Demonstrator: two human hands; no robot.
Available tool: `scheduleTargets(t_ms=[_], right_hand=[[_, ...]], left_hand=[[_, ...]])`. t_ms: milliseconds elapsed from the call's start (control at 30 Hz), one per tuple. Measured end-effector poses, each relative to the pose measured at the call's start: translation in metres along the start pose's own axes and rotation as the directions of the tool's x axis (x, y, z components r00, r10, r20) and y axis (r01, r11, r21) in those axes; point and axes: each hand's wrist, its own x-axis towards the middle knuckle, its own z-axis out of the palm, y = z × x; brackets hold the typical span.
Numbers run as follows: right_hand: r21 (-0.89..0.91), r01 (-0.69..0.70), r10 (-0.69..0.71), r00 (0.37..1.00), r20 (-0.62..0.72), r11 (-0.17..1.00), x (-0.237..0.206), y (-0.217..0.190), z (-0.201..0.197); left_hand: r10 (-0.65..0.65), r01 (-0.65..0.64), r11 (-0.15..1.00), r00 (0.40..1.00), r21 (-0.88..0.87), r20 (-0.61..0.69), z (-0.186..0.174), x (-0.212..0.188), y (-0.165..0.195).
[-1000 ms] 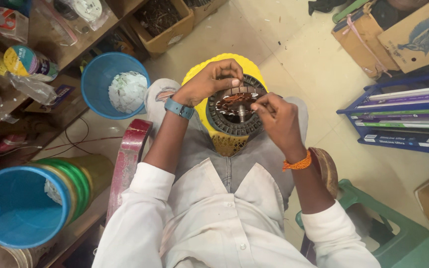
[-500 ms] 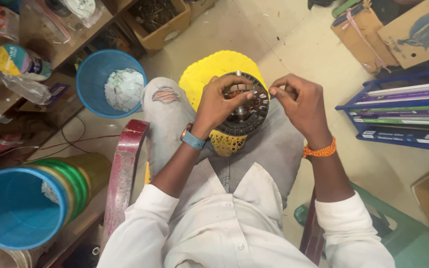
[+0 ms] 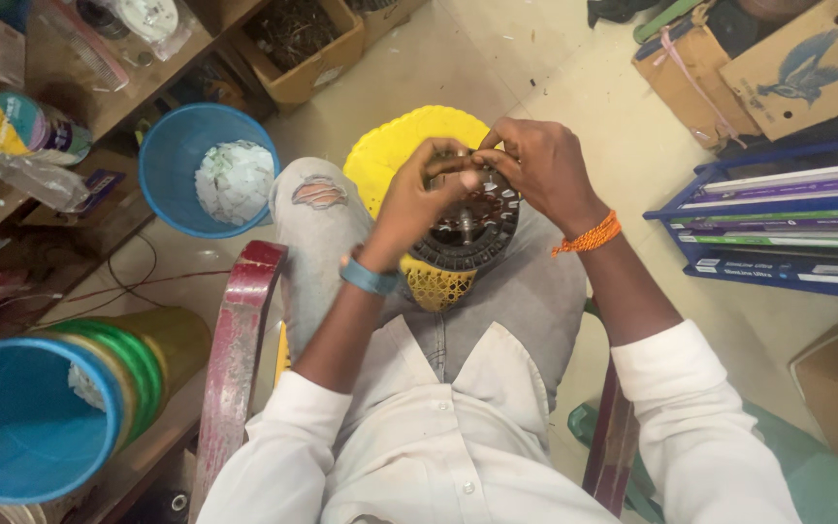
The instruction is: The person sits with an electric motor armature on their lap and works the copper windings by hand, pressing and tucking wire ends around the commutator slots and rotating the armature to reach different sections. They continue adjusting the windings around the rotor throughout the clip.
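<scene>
A round black motor stator (image 3: 472,238) with copper windings and a metal shaft rests on my lap, against a yellow plastic stool (image 3: 395,155). My left hand (image 3: 424,194), with a blue wristband, grips the stator's upper left rim. My right hand (image 3: 535,165), with an orange thread bracelet, pinches at the top rim, fingertips meeting those of the left hand. What the fingertips pinch is hidden. I sit in grey ripped jeans and a white shirt.
A blue bucket (image 3: 181,150) holding white scraps stands at the left on the floor. Stacked coloured tubs (image 3: 21,427) sit lower left beside a maroon chair arm (image 3: 235,359). A blue rack (image 3: 778,228) of flat packs is at the right, cardboard boxes (image 3: 768,68) above it.
Both hands have moved up to the stator's top rim and closed together. The left hand has shifted across the face of the stator, and the view has tilted slightly.
</scene>
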Motion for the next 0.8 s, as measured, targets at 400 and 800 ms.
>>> scheduleTargets(t_ms=[400, 800], right_hand=[[-0.038, -0.078, 0.082, 0.992, 0.094, 0.996, 0.001, -0.023, -0.017], [0.292, -0.294, 0.335, 0.936, -0.103, 0.91, -0.056, -0.06, 0.019]], left_hand=[[-0.096, 0.185, 0.945, 0.945, -0.269, 0.313, -0.036, 0.035, -0.005], [-0.102, 0.177, 0.971, 0.914, -0.159, 0.392, -0.04, 0.041, -0.002]])
